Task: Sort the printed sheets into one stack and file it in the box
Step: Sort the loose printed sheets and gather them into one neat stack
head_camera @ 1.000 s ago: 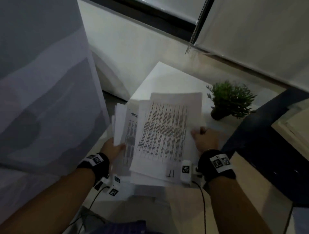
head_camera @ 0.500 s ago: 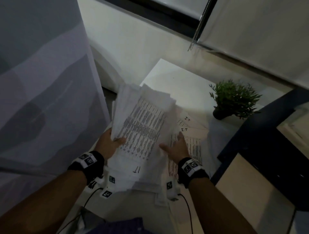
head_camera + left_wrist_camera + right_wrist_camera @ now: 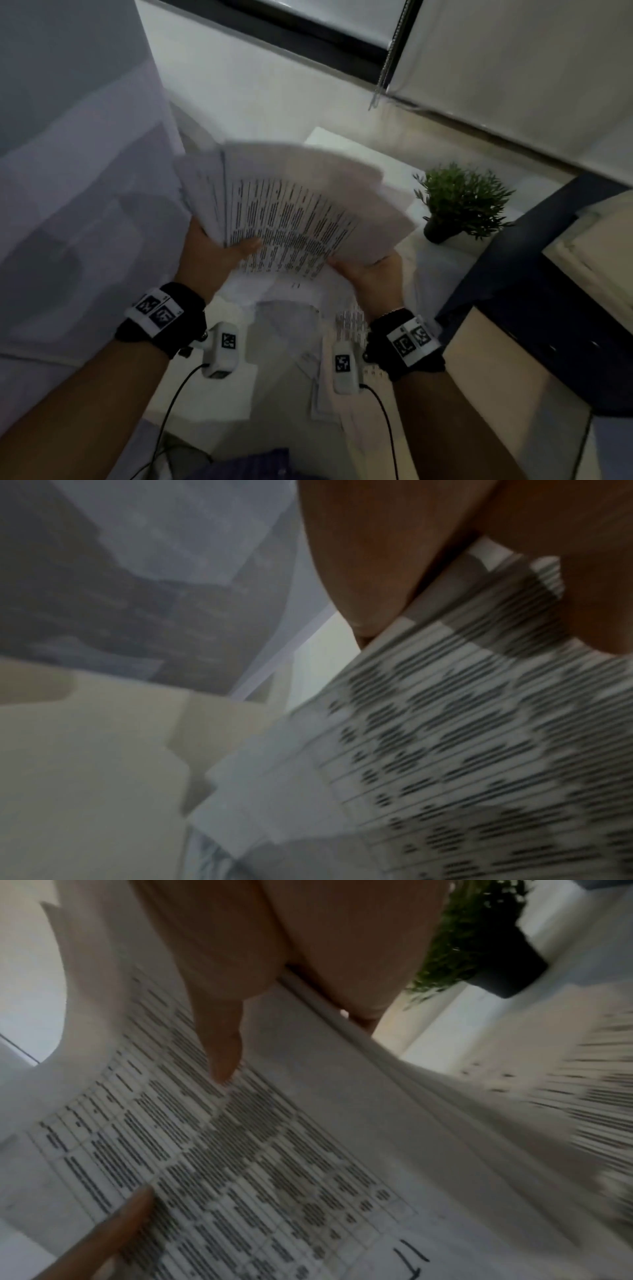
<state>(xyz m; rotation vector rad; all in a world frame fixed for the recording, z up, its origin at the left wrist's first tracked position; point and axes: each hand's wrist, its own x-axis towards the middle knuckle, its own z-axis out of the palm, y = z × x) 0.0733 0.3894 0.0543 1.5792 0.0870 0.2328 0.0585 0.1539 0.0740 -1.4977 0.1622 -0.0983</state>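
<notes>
A thick bundle of printed sheets (image 3: 294, 212) with table text is fanned out and lifted above the white table (image 3: 346, 144). My left hand (image 3: 222, 246) grips its lower left edge with the thumb on top. My right hand (image 3: 370, 274) grips the lower right edge, and its thumb (image 3: 222, 1042) presses on the top printed page (image 3: 246, 1150). The left wrist view shows the same sheets (image 3: 462, 737) under my left palm, blurred. More printed sheets (image 3: 349, 329) lie on the table below the hands. I cannot make out a filing box.
A small potted plant (image 3: 459, 202) stands on the table at the right, also in the right wrist view as the plant (image 3: 479, 934). A dark blue piece of furniture (image 3: 548, 291) sits further right. A tall pale panel (image 3: 68, 171) borders the left.
My right hand left the sheets on the table and took the bundle's right edge. Both hands raised the bundle, and it fanned out wider.
</notes>
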